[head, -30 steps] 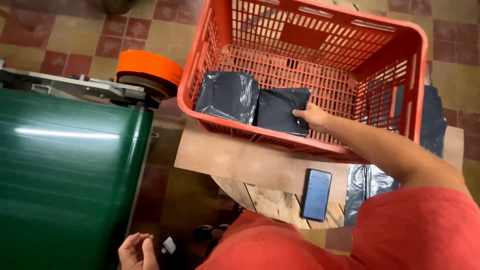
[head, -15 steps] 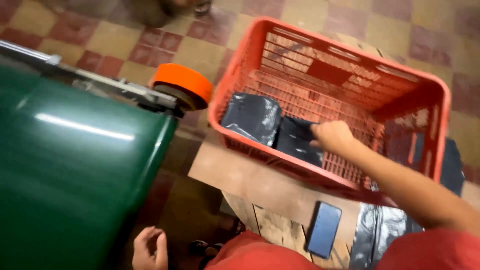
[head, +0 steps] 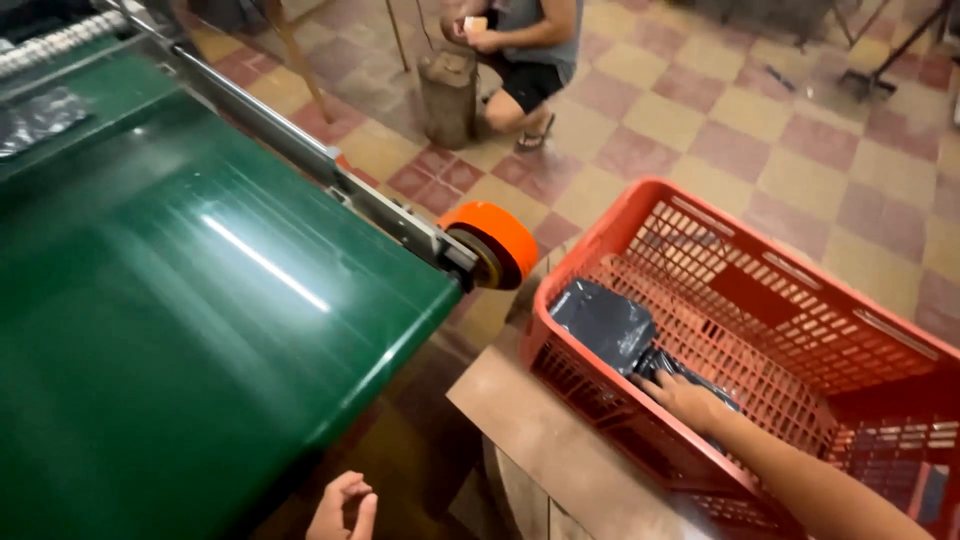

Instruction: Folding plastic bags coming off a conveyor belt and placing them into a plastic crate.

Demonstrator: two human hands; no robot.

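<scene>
My right hand (head: 685,398) reaches into a red plastic crate (head: 790,250) and rests on a dark grey plastic-wrapped packet (head: 690,372); whether its fingers grip the packet I cannot tell. A second grey packet (head: 603,320) lies beside it at the crate's near left corner. My left hand (head: 343,505) hangs low at the bottom edge, empty, fingers loosely curled, just below the end of a green conveyor belt (head: 190,320).
An orange roller (head: 492,243) caps the conveyor's end beside the crate. The crate stands on a brown board (head: 550,445). A person sits on the checkered tile floor (head: 720,110) at the top, next to a wooden stump (head: 447,92).
The view has tilted up and left, bringing the conveyor belt and the seated person into sight. My right hand stays on the packet in the crate; my left hand stays low.
</scene>
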